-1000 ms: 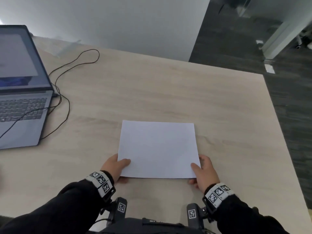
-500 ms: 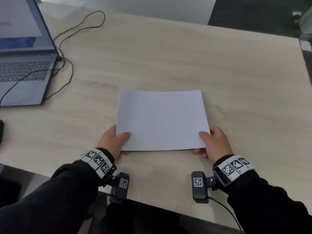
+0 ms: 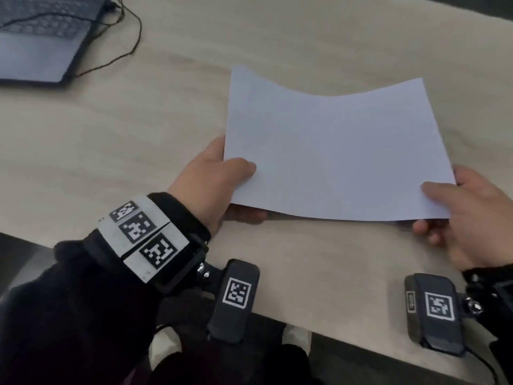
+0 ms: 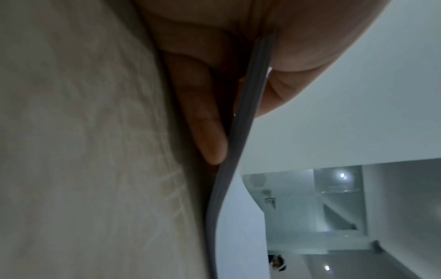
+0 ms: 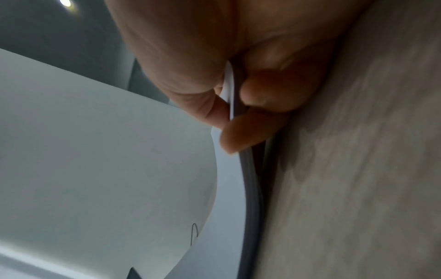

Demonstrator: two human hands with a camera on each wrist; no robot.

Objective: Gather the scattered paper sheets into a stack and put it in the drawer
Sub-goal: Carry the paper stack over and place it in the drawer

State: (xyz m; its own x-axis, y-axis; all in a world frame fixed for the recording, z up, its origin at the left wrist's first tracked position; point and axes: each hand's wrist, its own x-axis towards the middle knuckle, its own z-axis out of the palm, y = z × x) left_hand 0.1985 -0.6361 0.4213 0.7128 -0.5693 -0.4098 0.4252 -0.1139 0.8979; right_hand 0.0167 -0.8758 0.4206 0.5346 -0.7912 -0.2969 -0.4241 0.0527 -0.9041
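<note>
Right of centre in the head view, the thin stack of white paper sheets (image 3: 333,151) is now lifted off the pale wood-grain table (image 3: 111,151), its far edge sagging where it lay flat 1 second ago. The left hand (image 3: 211,179) and right hand (image 3: 466,218) each pinch a near corner, thumb on top. Gathering looks done; no drawer is visible. A grey open laptop (image 3: 41,37) with black cable (image 3: 130,48) sits at upper left.

Light wood-grain table (image 3: 83,151) fills most of the head view. Open grey laptop (image 3: 39,43) at 10 o'clock, keyboard showing, cut off by the frame edge. Thin black cable (image 3: 130,55) loops just beside the laptop's right side, lying on the table.
</note>
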